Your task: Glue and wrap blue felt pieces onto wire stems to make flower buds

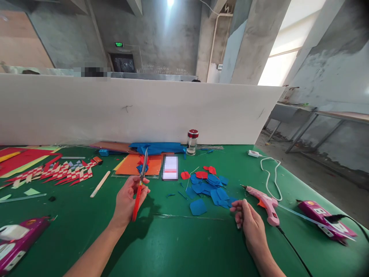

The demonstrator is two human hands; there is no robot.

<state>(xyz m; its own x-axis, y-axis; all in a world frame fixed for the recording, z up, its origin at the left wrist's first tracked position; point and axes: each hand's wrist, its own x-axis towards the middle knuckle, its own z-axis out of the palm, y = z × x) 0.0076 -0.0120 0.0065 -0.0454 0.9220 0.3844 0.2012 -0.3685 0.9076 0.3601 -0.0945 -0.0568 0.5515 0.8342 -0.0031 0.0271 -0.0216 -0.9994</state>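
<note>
Two hands work over the green table [178, 246]: your left hand [128, 200] is clamped on red-handled scissors [140, 184], blades pointing up and away, shut. Your right hand [250, 223] rests loosely curled with its fingers together; whether it pinches anything cannot be told. A pink glue gun [263, 202] lies just beside its knuckles. Blue petals [209, 190] are scattered between the hands, a jar [192, 142] well beyond.
</note>
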